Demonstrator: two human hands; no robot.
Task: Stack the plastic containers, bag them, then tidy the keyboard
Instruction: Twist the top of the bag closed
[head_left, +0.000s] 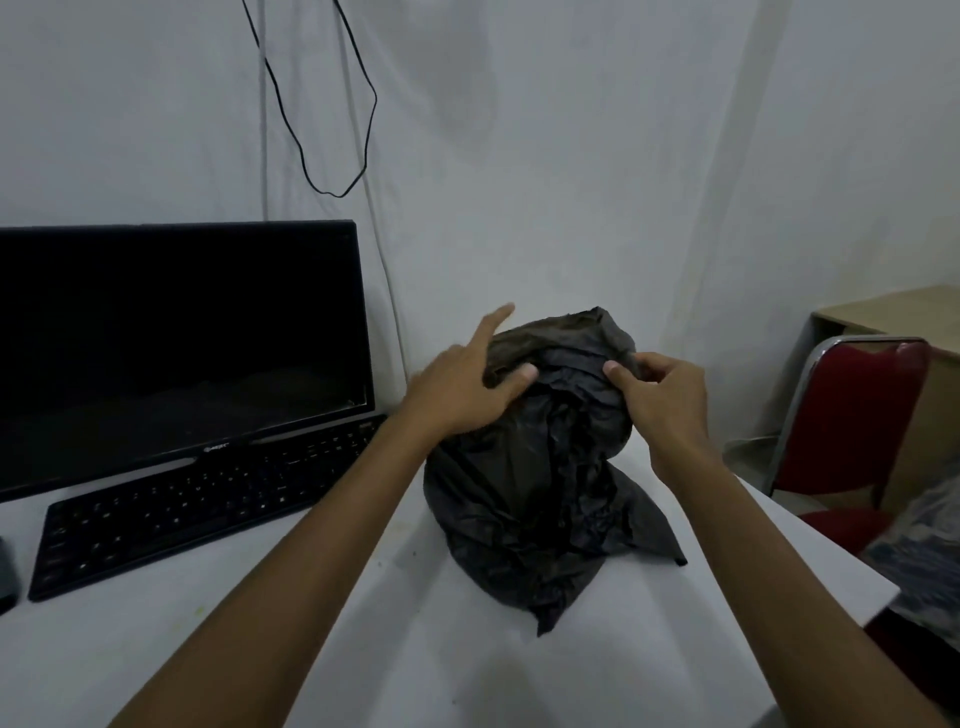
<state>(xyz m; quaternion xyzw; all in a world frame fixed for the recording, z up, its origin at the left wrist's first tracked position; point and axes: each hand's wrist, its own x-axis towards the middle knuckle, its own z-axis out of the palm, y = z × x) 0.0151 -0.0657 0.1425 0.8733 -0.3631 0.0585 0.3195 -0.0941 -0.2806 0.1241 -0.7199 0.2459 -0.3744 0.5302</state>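
The black plastic bag (540, 478) sits bulging on the white table (208, 649), right of centre and near its right edge, with its crumpled top facing away from me. I can't see what's inside it. My left hand (462, 387) rests on the bag's upper left side — index finger stretched out straight toward the wall, thumb pressed flat on the plastic, fingers apart. My right hand (662, 389) has its fingers curled and pinches a fold of plastic at the bag's upper right.

To the left of the bag, the black keyboard (197, 504) lies at a slant on the table, its far right corner just beside my left forearm. Behind it stands a dark monitor (176, 343), screen off. A black cable (322, 130) loops down the white wall — far left of centre. Off the table's right side is a red chair (852, 415).
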